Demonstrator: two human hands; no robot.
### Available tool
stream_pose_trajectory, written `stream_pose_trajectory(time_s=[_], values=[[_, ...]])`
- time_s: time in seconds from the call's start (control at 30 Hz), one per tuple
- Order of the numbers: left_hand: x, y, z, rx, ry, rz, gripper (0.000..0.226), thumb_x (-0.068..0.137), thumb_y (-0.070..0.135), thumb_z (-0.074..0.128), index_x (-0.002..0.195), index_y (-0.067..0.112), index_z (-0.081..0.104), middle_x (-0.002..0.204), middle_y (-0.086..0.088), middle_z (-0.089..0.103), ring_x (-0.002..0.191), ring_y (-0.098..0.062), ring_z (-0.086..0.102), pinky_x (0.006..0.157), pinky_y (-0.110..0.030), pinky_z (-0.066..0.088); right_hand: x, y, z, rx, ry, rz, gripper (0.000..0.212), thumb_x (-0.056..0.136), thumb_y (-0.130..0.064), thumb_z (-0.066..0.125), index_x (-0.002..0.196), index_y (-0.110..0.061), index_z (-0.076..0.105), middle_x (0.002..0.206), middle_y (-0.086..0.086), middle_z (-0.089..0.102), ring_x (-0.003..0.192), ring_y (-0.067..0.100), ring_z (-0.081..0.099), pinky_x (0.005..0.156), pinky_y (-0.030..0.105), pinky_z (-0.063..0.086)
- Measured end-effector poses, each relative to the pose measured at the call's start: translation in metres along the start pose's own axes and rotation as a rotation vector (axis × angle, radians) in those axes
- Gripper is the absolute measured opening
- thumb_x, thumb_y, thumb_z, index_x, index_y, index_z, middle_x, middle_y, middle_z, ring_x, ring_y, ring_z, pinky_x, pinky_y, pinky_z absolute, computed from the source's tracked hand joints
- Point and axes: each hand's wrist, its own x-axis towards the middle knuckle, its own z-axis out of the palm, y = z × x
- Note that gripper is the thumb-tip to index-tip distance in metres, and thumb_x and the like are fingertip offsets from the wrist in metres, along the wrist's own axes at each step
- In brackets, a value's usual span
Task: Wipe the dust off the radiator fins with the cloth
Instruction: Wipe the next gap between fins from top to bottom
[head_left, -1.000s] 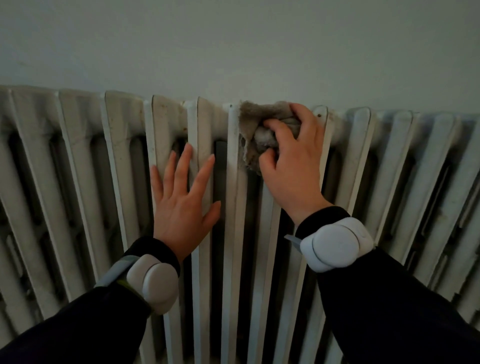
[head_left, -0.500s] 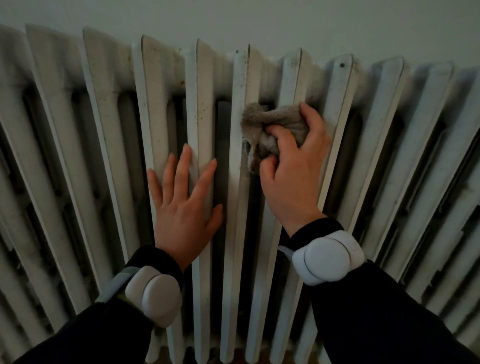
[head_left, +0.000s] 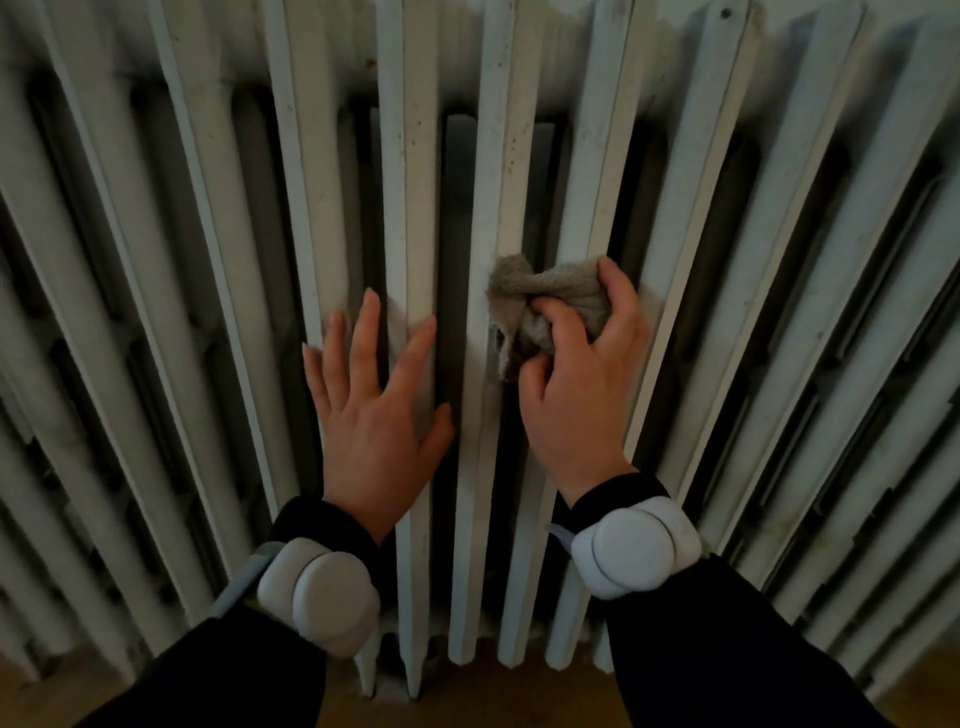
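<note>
A white cast-iron radiator (head_left: 509, 156) with tall vertical fins fills the view. My right hand (head_left: 576, 395) grips a crumpled grey-brown cloth (head_left: 540, 301) and holds it against a middle fin about halfway down. My left hand (head_left: 374, 405) rests flat on the neighbouring fins to the left, fingers straight and spread. Both wrists wear white bands over dark sleeves.
Dark gaps run between the fins. A strip of wooden floor (head_left: 467, 696) shows under the radiator's lower end. The pale wall (head_left: 924, 10) shows only at the top right corner.
My right hand has slid the cloth down the fin from the radiator's top to about mid-height. The view has tilted down with it. My left hand has kept its place on the fins.
</note>
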Motion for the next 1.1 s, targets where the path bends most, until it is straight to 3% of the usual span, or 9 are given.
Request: stream_pose_trajectory(time_s=[0.1, 0.23, 0.6, 0.67, 0.8, 0.9, 1.1], values=[[-0.012, -0.001, 0.002, -0.011, -0.055, -0.014, 0.082, 0.076, 0.029, 0.07, 0.146, 0.028, 0.027, 0.156, -0.014, 0.014, 0.143, -0.038, 0.003, 0.113, -0.06, 0.004, -0.019, 0.007, 0.004, 0.003, -0.025, 0.013, 0.035, 0.078, -0.005, 0.055, 0.112, -0.012, 0.062, 0.147, 0.017, 0.024, 0.135, 0.031, 0.023, 0.113, 0.042, 0.03], [-0.014, 0.001, -0.002, -0.033, -0.109, -0.019, 0.081, 0.078, 0.034, 0.064, 0.147, 0.029, 0.022, 0.158, -0.012, 0.013, 0.144, -0.035, 0.001, 0.113, -0.058, 0.002, -0.036, 0.011, 0.007, -0.012, -0.033, 0.016, 0.035, 0.08, -0.004, 0.055, 0.113, -0.012, 0.062, 0.146, 0.008, 0.018, 0.137, 0.03, 0.022, 0.115, 0.039, 0.026], [-0.021, 0.002, -0.013, -0.064, -0.225, -0.023, 0.078, 0.08, 0.039, 0.059, 0.148, 0.029, 0.023, 0.159, -0.007, 0.009, 0.145, -0.032, 0.0, 0.114, -0.059, 0.005, -0.047, 0.011, 0.005, 0.0, -0.068, 0.054, 0.038, 0.079, 0.004, 0.059, 0.114, -0.009, 0.062, 0.146, 0.021, 0.025, 0.136, 0.029, 0.021, 0.116, 0.036, 0.024], [-0.019, 0.002, -0.015, -0.077, -0.223, -0.032, 0.078, 0.081, 0.038, 0.06, 0.149, 0.03, 0.022, 0.159, -0.006, 0.009, 0.145, -0.031, -0.001, 0.115, -0.057, 0.003, -0.044, 0.008, 0.002, 0.031, -0.073, 0.081, 0.038, 0.078, 0.006, 0.059, 0.114, -0.008, 0.063, 0.146, 0.02, 0.027, 0.136, 0.026, 0.021, 0.117, 0.029, 0.02], [-0.01, 0.003, -0.025, -0.104, -0.146, -0.035, 0.081, 0.08, 0.032, 0.066, 0.148, 0.029, 0.023, 0.158, -0.006, 0.012, 0.145, -0.032, 0.0, 0.115, -0.057, 0.002, -0.02, -0.004, -0.017, 0.082, 0.028, 0.035, 0.039, 0.079, 0.005, 0.057, 0.115, -0.009, 0.061, 0.142, 0.013, 0.028, 0.134, 0.017, 0.023, 0.117, 0.028, 0.022], [0.005, 0.006, -0.034, -0.082, -0.071, -0.051, 0.081, 0.079, 0.035, 0.062, 0.149, 0.03, 0.022, 0.159, -0.009, 0.002, 0.144, -0.034, -0.006, 0.115, -0.053, -0.002, 0.011, -0.02, -0.031, 0.101, 0.101, -0.036, 0.036, 0.08, 0.001, 0.053, 0.114, -0.007, 0.061, 0.139, 0.022, 0.032, 0.131, 0.019, 0.025, 0.115, 0.02, 0.017], [0.025, 0.005, -0.035, -0.068, -0.103, -0.092, 0.088, 0.081, 0.033, 0.067, 0.15, 0.034, 0.013, 0.158, -0.013, -0.01, 0.144, -0.035, -0.013, 0.116, -0.053, -0.004, 0.046, -0.031, -0.024, 0.041, 0.035, 0.001, 0.035, 0.082, 0.002, 0.053, 0.113, -0.01, 0.062, 0.145, 0.024, 0.027, 0.137, 0.034, 0.025, 0.116, 0.037, 0.021]])
